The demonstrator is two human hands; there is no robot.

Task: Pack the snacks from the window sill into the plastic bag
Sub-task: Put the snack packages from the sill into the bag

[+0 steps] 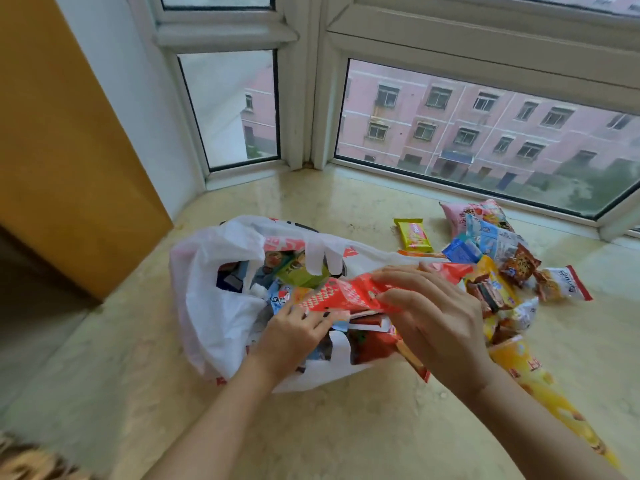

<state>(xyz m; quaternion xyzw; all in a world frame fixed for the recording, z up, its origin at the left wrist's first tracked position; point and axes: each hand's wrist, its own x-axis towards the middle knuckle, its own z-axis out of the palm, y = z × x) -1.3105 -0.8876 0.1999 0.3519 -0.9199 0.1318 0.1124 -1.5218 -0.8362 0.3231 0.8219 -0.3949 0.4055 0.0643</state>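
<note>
A white plastic bag (214, 306) lies open on the marble window sill (329, 427), with several snack packets inside. A long red snack packet (343, 294) stretches across the bag's mouth. My right hand (436, 317) grips its right part, fingers curled over the wrapper. My left hand (294, 332) is at the bag's opening under the red packet's left end, fingers curled on the packet and bag edge. A pile of loose snacks (498, 258) lies to the right of the bag.
A yellow-green bar (414, 233) and a pink packet (471, 213) lie near the window. A long yellow packet (540, 386) lies under my right forearm. The window frame (304, 98) borders the sill behind; a yellow wall panel (69, 150) stands at left.
</note>
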